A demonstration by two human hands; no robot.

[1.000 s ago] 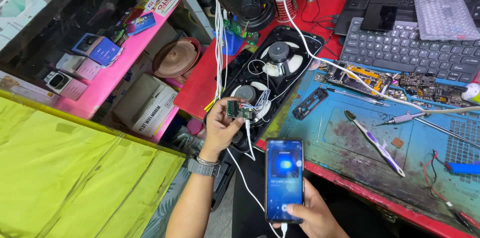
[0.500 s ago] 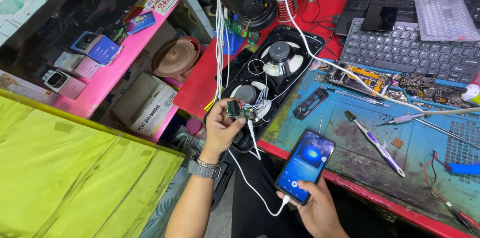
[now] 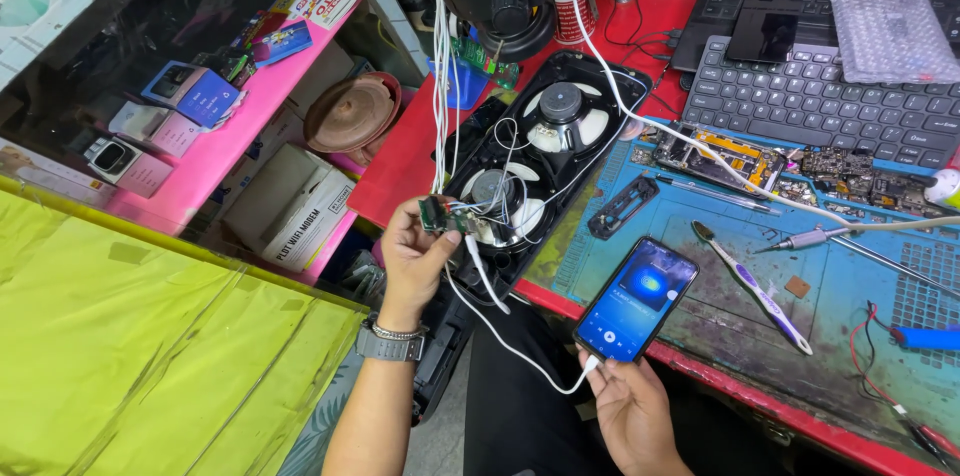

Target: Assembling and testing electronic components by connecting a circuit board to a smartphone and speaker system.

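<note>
Bare mat [image 3: 720, 286] between phone [image 3: 637, 298] and toothbrush [image 3: 750, 286]

A red workbench [image 3: 400, 171] stands on the right, and a blue work mat [image 3: 850, 286] covers its near part. On the far left there is a pink shelf [image 3: 225, 141]. A yellow-green cloth [image 3: 130, 356] fills the near left corner. The light is bright and even.

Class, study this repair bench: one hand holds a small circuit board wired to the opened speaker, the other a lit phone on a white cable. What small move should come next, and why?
Probably lay the phone flat on the blue mat. The right hand grips only its lower end while it tilts over the bench edge, and the left hand is occupied pinching the circuit board. That would free a hand.
</note>
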